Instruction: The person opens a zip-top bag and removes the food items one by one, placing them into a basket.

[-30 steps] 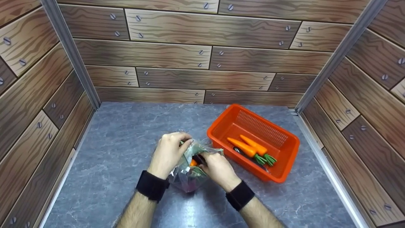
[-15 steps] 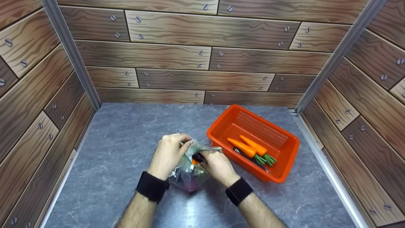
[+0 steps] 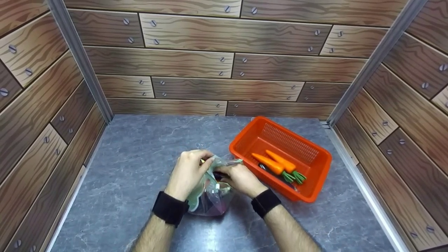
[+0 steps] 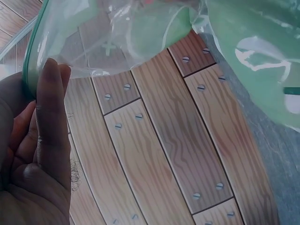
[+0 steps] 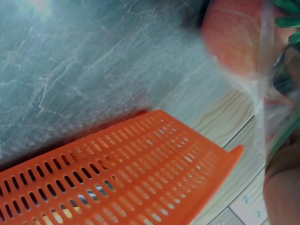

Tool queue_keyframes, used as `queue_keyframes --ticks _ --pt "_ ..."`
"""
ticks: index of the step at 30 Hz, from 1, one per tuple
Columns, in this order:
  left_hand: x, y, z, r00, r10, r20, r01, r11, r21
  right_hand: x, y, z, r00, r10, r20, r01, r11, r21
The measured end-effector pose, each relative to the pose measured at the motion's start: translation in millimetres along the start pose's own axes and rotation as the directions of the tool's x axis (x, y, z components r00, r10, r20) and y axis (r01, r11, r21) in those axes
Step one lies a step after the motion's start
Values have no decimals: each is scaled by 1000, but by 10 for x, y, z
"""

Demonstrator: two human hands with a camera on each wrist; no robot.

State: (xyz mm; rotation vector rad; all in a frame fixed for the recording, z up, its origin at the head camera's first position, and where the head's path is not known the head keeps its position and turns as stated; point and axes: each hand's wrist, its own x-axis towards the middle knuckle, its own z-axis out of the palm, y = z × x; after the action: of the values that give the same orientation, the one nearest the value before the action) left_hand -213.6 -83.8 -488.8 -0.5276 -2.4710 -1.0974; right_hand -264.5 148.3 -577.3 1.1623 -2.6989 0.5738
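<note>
Gripping a clear zip bag (image 3: 210, 196) on the grey surface (image 3: 140, 157), the left hand (image 3: 187, 173) and right hand (image 3: 238, 180) pinch its mouth; sealing seems underway, next needing fingers pressed along the strip. Orange basket (image 3: 315, 175) holds carrots (image 3: 276, 164).

The tabletop (image 3: 133, 168) is a grey surface with a pale marble pattern, and it reflects a soft light near its front edge. Three walls stand around the tabletop: a back wall (image 3: 224, 63), a left wall (image 3: 38, 115) and a right wall (image 3: 413, 105). All show printed brown wooden planks with drawn screw heads. Two grey metal posts (image 3: 78, 59) rise from the back corners of the tabletop.
</note>
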Motion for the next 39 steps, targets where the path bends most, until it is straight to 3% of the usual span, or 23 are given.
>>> queue_keyframes --ticks 5,14,20,26,39 --pt "-8 -14 4 1000 -17 6 17 1000 -10 34 -18 -30 997 20 69 -20 1000 6" --pt "0 -43 -11 999 -19 -33 19 1000 9 7 -114 -71 998 52 -24 -54 991 -126" --pt "7 -49 -23 999 -21 -36 21 1000 5 -35 -199 -190 996 37 -78 -58 960 -274" --pt "4 -62 -33 999 -34 -31 34 999 -1 -116 -180 -276 992 4 -123 -51 925 -377" --pt "18 -59 -60 999 -15 -40 16 1000 17 -362 -27 -577 971 -148 -188 66 921 -384"
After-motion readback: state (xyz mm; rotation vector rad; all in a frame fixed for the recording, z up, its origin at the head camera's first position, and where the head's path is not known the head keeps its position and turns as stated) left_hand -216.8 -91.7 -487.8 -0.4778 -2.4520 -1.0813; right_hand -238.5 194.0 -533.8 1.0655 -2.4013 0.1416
